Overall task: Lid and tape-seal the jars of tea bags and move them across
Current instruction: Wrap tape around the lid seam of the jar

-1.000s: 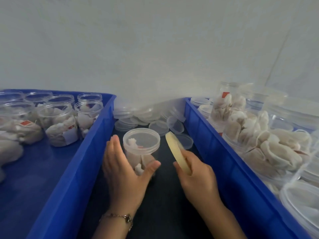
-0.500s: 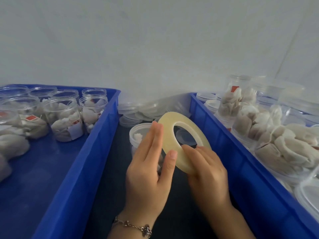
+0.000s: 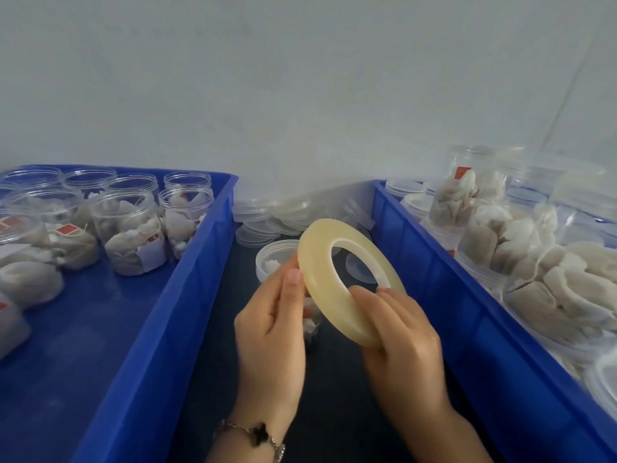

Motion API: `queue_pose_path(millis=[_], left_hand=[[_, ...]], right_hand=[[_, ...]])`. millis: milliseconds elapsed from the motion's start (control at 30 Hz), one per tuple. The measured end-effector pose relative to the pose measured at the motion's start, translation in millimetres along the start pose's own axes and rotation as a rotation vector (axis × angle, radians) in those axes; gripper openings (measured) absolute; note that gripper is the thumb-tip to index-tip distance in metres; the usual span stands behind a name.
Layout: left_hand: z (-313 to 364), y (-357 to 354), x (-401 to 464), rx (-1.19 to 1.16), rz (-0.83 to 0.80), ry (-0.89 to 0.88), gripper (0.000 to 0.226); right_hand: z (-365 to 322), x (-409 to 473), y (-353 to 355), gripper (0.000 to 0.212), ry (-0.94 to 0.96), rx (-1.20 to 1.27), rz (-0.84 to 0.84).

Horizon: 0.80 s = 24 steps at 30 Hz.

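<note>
Clear lidded jar (image 3: 274, 259) half-hidden behind hands

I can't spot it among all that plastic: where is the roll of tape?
In the head view the tape roll is held up at centre between both hands, just in front of the lidded jar, between the two blue crates.

Pale yellow translucent tape roll (image 3: 337, 279); two bright blue bins (image 3: 187, 295); clear jars (image 3: 130, 232) holding off-white tea bags with red tags; dark navy table (image 3: 334, 379); grey-white wall (image 3: 300, 95).
</note>
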<state>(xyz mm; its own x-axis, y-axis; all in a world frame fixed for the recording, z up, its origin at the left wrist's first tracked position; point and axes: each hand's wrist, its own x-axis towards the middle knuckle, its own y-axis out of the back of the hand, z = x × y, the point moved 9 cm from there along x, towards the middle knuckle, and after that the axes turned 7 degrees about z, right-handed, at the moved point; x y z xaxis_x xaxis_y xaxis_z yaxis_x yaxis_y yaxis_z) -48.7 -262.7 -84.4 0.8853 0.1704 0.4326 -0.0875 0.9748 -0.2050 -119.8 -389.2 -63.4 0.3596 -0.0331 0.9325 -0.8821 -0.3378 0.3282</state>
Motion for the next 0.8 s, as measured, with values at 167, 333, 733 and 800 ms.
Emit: queue_pose_path(millis=[167,333,733,800], left_hand=[[-7,5,6,-0.170,0.027,0.176,0.025],[-17,13,9,-0.220,0.087,0.334,0.020],[-26,6,8,-0.254,-0.033,0.483,0.022],[-28,6,9,-0.263,-0.030,0.495,0.022]], right_hand=[[1,-2,-6,0.029,0.031,-0.076,-0.065],[1,-3,-6,0.025,0.032,-0.091,-0.061],[-2,-3,-5,0.026,0.020,-0.066,-0.057],[-1,-4,-6,0.022,0.005,-0.052,-0.068]])
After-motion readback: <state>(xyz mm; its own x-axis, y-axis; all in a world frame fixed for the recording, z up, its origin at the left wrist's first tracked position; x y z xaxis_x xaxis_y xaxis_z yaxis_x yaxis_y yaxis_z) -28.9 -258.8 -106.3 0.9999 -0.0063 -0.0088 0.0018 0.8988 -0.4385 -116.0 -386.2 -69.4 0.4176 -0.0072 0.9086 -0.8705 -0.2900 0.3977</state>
